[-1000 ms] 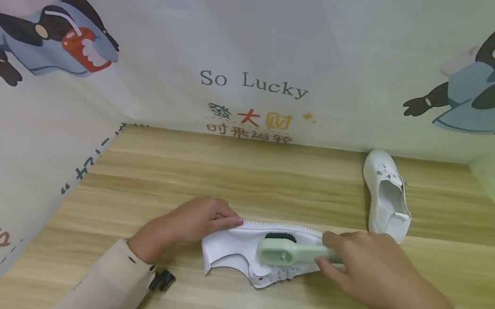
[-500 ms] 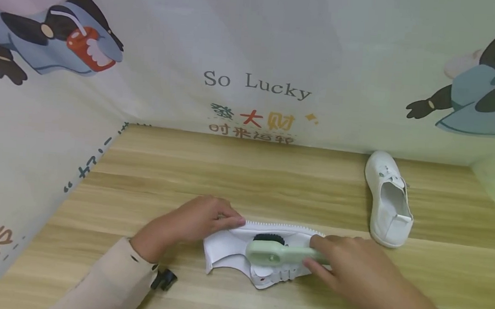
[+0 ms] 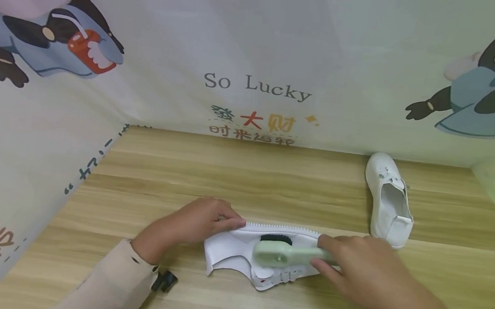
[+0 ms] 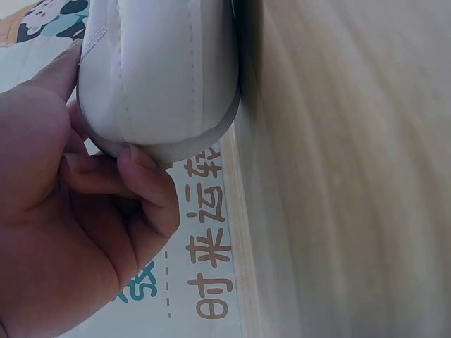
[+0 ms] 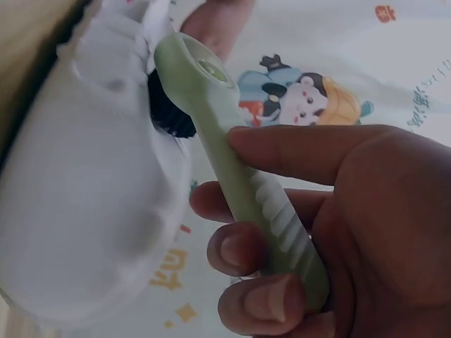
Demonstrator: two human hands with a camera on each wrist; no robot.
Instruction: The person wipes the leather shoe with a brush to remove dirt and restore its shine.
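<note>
A white sneaker (image 3: 228, 249) lies on its side in the head view, its opening facing the person and its sole facing the back wall. My left hand (image 3: 196, 221) grips it at the heel; in the left wrist view, curled fingers hold the sole edge under the heel (image 4: 158, 77). My right hand (image 3: 370, 271) holds a pale green shoe brush (image 3: 272, 254) by its handle. The brush's black bristles (image 3: 277, 238) press against the side of the sneaker near the sole. In the right wrist view, fingers and thumb wrap the ribbed handle (image 5: 282, 218).
A second white sneaker (image 3: 391, 206) stands upright at the right, toe toward the back wall. Printed cloth walls (image 3: 258, 41) enclose the wooden tabletop (image 3: 212, 171) at the back and both sides. Black wrist-camera mounts show by both forearms.
The brush first slid left along the sneaker's side, then came partway back right. My left hand keeps its grip on the heel, and the second sneaker stays put.
</note>
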